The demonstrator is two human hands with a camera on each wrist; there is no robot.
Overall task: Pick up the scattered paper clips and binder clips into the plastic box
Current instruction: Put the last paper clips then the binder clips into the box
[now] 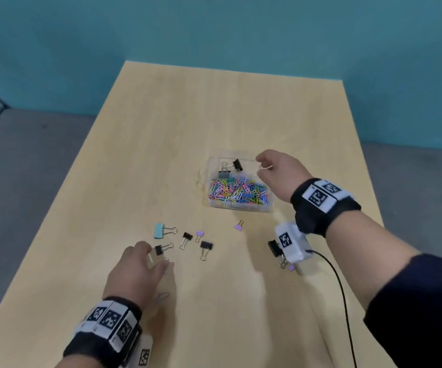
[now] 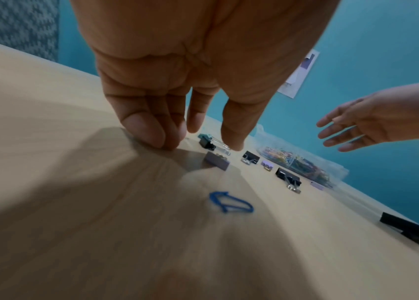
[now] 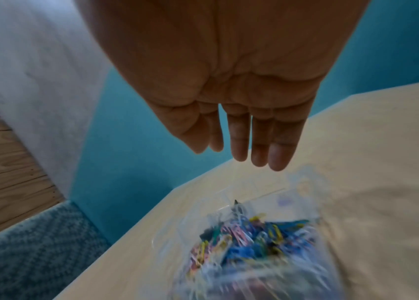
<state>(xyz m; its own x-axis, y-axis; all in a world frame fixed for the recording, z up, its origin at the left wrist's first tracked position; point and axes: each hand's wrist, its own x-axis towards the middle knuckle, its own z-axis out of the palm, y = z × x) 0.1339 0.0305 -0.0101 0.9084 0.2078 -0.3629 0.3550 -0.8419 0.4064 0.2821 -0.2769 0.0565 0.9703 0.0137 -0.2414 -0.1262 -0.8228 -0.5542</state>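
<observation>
**deskrat:** On the table (image 1: 161,144), biggest thing going is the clear box (image 1: 241,205), sitting right of centre. Near half is stuffed with coloured paper clips (image 1: 237,192), and two binder clips (image 1: 230,166) lie in the far half.

**clipfan:** And the hands?

**deskrat:** Right hand (image 1: 278,173) hangs over the box's far right corner. From the wrist cam it's palm down, fingers (image 3: 239,142) straight and spread a bit, nothing in it. Left hand (image 1: 135,269) is low near the front of the table, fingers (image 2: 149,130) pointing down with the tips touching the wood. Doesn't seem to have hold of anything.

**clipfan:** What's loose?

**deskrat:** A teal clip (image 1: 160,231) beside the left hand, with black clips (image 1: 206,245) and a small purple clip (image 1: 199,233) in the same bunch. Another purple one (image 1: 239,226) lies just in front of the box. A big black clip (image 1: 274,248) is half hidden under the right wrist camera (image 1: 292,243). Smallest: a blue paper clip (image 2: 231,203) under the left wrist.
</observation>
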